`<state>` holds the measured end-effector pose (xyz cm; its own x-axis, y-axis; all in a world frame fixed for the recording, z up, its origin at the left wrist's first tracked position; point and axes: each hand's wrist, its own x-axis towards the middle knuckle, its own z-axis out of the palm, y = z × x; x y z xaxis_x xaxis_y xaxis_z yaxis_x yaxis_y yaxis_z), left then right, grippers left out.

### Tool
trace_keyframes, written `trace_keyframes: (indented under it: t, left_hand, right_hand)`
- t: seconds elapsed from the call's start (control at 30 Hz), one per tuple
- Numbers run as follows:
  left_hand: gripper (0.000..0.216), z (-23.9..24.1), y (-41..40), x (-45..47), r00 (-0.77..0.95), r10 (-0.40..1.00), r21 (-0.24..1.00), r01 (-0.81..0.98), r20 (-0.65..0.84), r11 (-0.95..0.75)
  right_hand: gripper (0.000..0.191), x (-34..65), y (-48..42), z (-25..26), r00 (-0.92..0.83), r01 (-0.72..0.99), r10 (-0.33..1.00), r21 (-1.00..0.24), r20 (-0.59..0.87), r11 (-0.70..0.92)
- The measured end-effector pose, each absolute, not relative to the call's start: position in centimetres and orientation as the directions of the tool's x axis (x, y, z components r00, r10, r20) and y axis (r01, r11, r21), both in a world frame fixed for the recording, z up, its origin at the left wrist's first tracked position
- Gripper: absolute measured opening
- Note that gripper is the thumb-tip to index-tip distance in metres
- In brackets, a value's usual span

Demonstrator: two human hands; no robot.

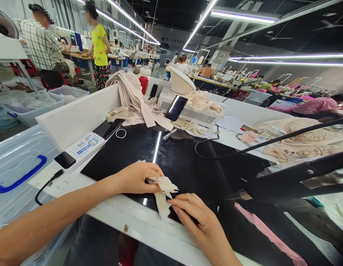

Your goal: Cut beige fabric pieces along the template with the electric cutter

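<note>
My left hand [142, 178] is closed round a small bunch of cream fabric pieces [166, 184] above the near edge of a glossy black work surface [182, 166]. One strip of the cream fabric [162, 206] hangs down from the bunch. My right hand [200, 218] is closed at the tips, with thumb and index finger pinching the side edge of that strip. Its other fingers lie close together over the black surface. The part of the bunch inside my left palm is hidden.
Long cream fabric pieces [129, 92] hang over the left divider. A phone [177, 108] leans against a white machine [188, 107]. A black cable [260, 142] crosses the right side, above a dark machine arm [293, 177]. A pink strip [267, 232] lies at right.
</note>
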<state>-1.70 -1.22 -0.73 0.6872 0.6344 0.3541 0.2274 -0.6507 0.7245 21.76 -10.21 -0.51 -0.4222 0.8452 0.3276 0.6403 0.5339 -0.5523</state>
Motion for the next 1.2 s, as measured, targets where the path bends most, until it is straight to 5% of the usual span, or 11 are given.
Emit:
trace_keyframes:
  t: [0.5, 0.77, 1.2]
  left_hand:
    - [0.008, -0.7, -1.3, -1.7, 0.691, 0.627, 0.732, 0.208, 0.359, -0.649]
    - [0.029, -0.6, -1.2, -1.8, 0.709, 0.624, 0.734, 0.224, 0.329, -0.642]
    - [0.009, -0.5, -1.8, -1.2, 0.639, 0.693, 0.692, 0.334, 0.332, -0.64]
  right_hand:
    - [0.021, 20.6, -9.5, -0.2, -0.225, 0.591, 0.947, -0.741, 0.23, 0.32]
    - [0.027, 19.9, -8.8, -0.3, -0.201, 0.57, 0.956, -0.769, 0.212, 0.29]
    - [0.017, 20.2, -9.6, -0.1, -0.169, 0.568, 0.949, -0.761, 0.264, 0.313]
